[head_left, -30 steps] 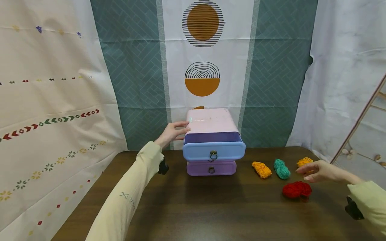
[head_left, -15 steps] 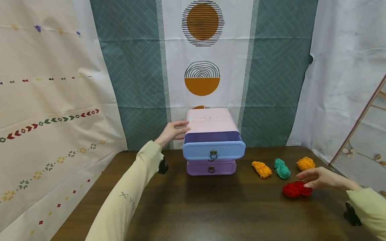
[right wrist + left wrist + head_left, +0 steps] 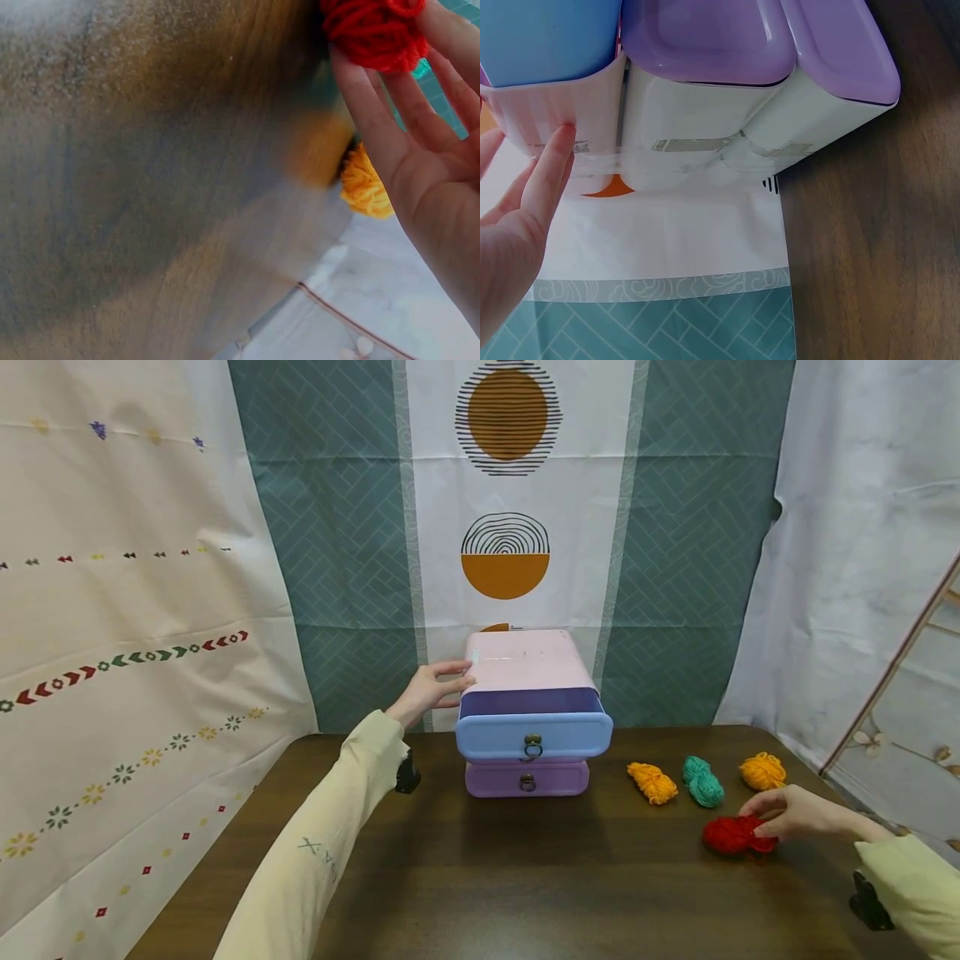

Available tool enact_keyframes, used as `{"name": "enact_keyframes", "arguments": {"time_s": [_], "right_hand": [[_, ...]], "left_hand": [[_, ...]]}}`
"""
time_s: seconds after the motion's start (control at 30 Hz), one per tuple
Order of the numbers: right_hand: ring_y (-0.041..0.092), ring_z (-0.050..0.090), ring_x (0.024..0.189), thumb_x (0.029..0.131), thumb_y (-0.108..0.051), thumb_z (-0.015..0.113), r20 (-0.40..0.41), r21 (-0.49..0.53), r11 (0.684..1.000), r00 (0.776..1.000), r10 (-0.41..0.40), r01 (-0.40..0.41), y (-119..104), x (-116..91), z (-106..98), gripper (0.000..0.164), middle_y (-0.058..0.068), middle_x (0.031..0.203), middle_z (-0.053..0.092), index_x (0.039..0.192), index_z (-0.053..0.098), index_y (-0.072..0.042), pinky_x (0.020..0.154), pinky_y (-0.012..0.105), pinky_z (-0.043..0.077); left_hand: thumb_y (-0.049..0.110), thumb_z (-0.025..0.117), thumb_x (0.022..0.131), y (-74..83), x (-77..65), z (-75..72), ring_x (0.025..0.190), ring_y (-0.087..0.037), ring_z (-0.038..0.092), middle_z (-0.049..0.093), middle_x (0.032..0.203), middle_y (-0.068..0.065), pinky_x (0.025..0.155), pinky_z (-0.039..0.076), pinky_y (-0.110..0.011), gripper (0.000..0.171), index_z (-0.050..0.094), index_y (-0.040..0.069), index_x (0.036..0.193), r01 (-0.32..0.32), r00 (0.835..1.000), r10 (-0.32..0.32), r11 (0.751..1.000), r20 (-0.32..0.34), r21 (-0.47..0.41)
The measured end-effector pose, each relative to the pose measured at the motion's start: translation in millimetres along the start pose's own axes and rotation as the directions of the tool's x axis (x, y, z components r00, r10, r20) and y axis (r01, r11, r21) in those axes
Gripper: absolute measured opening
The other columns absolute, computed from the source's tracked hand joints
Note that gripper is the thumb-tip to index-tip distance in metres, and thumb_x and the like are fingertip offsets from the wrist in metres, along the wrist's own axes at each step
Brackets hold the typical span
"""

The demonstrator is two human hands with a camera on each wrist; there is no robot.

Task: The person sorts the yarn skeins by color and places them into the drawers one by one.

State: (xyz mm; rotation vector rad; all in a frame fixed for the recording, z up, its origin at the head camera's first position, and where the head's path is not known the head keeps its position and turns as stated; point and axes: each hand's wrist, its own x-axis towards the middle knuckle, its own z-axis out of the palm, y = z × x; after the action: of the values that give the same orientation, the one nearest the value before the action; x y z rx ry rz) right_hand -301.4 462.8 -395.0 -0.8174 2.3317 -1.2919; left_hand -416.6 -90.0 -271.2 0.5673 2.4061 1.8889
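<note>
Pinching the red yarn [image 3: 727, 837] at its right end, the right hand [image 3: 806, 814] has thumb and fingertips on the strands. This bundle lies on the right part of the brown table [image 3: 555, 893], nearer the person than the other yarn. A broad stretch of tabletop runs leftward from it, past the front of the pink chest [image 3: 528, 662] near the back edge. The right edge slants just beside the outer orange yarn [image 3: 763, 772], leaving little room there; the blue drawer [image 3: 487, 738] is pulled out, its front jutting beyond the purple fronts [image 3: 712, 37] below.

The left hand [image 3: 424, 692] is unclenched, its extended fingers touching the chest's left side and top edge.

Dark markings on the left sleeve [image 3: 296, 852] include an X-like shape — the rest cannot be read. Small strips [image 3: 691, 144] on the side of the chest are too small to make out.

Counted, the yarn comes to four bundles: one red, one teal yarn [image 3: 703, 782] and two orange, the second orange bundle [image 3: 652, 783] being closest to the chest. Three drawer fronts show in the left wrist view — one blue, two purple. Behind the chest, the hanging cloth [image 3: 330, 568] bears two whole orange-and-black circular designs and part of a third.
</note>
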Motion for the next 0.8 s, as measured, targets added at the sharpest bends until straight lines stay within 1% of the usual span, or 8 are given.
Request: {"name": "enact_keyframes", "arguments": {"time_s": [0.1, 0.17, 0.33, 0.4, 0.47, 0.6, 0.7, 0.8], "right_hand": [[0.009, 0.054, 0.067, 0.085, 0.001, 0.06, -0.018, -0.026, 0.999, 0.999, 0.044, -0.045, -1.0, 0.5, 0.7, 0.016, 0.007, 0.093, 0.06, 0.101, 0.06, 0.005, 0.054, 0.029, 0.051], [0.009, 0.053, 0.066, 0.085, 0.002, 0.06, -0.021, -0.041, 0.998, 0.998, 0.054, -0.055, -1.6, 0.6, 1.2, 0.015, 0.007, 0.092, 0.059, 0.1, 0.06, 0.005, 0.053, 0.028, 0.05], [0.007, 0.052, 0.065, 0.084, 0.001, 0.061, -0.027, -0.098, 0.995, 1.0, 0.011, -0.014, -3.2, 0.0, 1.3, 0.013, 0.003, 0.088, 0.06, 0.097, 0.062, 0.001, 0.051, 0.027, 0.049], [0.007, 0.053, 0.065, 0.084, 0.0, 0.062, -0.035, -0.111, 0.994, 0.999, 0.003, -0.007, -4.9, 0.0, 0.9, 0.013, 0.002, 0.088, 0.061, 0.097, 0.062, -0.001, 0.052, 0.028, 0.05], [0.008, 0.054, 0.067, 0.084, 0.0, 0.061, -0.039, -0.104, 0.994, 0.999, 0.01, -0.014, -7.1, 0.1, 0.6, 0.013, 0.002, 0.089, 0.061, 0.097, 0.062, 0.0, 0.053, 0.029, 0.051], [0.01, 0.055, 0.069, 0.085, 0.003, 0.059, -0.033, -0.062, 0.998, 0.999, 0.003, -0.005, -12.0, 0.1, 0.1, 0.013, 0.007, 0.09, 0.06, 0.098, 0.06, 0.005, 0.055, 0.034, 0.052], [0.012, 0.057, 0.069, 0.085, 0.004, 0.058, -0.04, -0.061, 0.998, 0.999, -0.004, 0.002, -15.9, 0.0, -0.6, 0.013, 0.009, 0.089, 0.06, 0.097, 0.06, 0.006, 0.056, 0.036, 0.053], [0.013, 0.057, 0.07, 0.085, 0.003, 0.058, -0.063, -0.071, 0.997, 0.998, 0.015, -0.02, -21.0, 0.9, -1.8, 0.013, 0.01, 0.089, 0.06, 0.097, 0.061, 0.007, 0.058, 0.035, 0.053]], "left_hand": [[0.021, 0.068, 0.083, 0.8, -2.1, -1.1, 0.103, -0.023, 0.054, 0.05, 0.124, -0.011, 0.077, 0.049, -0.036, 0.048, 0.054, 0.005, 0.126, -0.007, 1.0, 0.007, 1.0, 0.007, -0.006], [0.018, 0.066, 0.084, 7.5, -7.7, -1.1, 0.105, -0.025, 0.053, 0.048, 0.125, -0.014, 0.08, 0.048, -0.039, 0.048, 0.052, 0.003, 0.127, -0.004, 1.0, 0.004, 1.0, 0.028, -0.021], [0.017, 0.067, 0.084, 7.5, -7.6, -1.8, 0.105, -0.026, 0.053, 0.05, 0.124, -0.013, 0.081, 0.048, -0.039, 0.048, 0.052, 0.003, 0.127, 0.002, 1.0, -0.001, 0.999, 0.031, -0.048], [0.019, 0.069, 0.082, 0.8, -2.6, -2.5, 0.103, -0.023, 0.054, 0.052, 0.121, -0.012, 0.078, 0.049, -0.037, 0.048, 0.054, 0.005, 0.126, -0.007, 1.0, 0.008, 0.999, 0.019, -0.04], [0.019, 0.068, 0.083, -0.1, -2.1, -2.5, 0.103, -0.023, 0.054, 0.053, 0.12, -0.012, 0.078, 0.049, -0.036, 0.047, 0.054, 0.005, 0.126, -0.013, 1.0, 0.014, 0.999, 0.02, -0.035], [0.02, 0.069, 0.083, 0.5, -3.3, -2.4, 0.103, -0.023, 0.054, 0.052, 0.121, -0.012, 0.077, 0.05, -0.035, 0.048, 0.054, 0.004, 0.125, -0.017, 1.0, 0.017, 1.0, 0.02, -0.026], [0.017, 0.068, 0.083, 7.7, -9.3, -1.9, 0.104, -0.025, 0.053, 0.051, 0.122, -0.013, 0.077, 0.05, -0.036, 0.047, 0.053, 0.002, 0.125, -0.006, 1.0, 0.007, 0.999, 0.028, -0.037], [0.013, 0.066, 0.085, 16.8, -17.9, -1.9, 0.107, -0.027, 0.051, 0.049, 0.125, -0.016, 0.08, 0.048, -0.038, 0.047, 0.051, 0.0, 0.127, -0.001, 0.999, 0.003, 0.999, 0.042, -0.043]]}}
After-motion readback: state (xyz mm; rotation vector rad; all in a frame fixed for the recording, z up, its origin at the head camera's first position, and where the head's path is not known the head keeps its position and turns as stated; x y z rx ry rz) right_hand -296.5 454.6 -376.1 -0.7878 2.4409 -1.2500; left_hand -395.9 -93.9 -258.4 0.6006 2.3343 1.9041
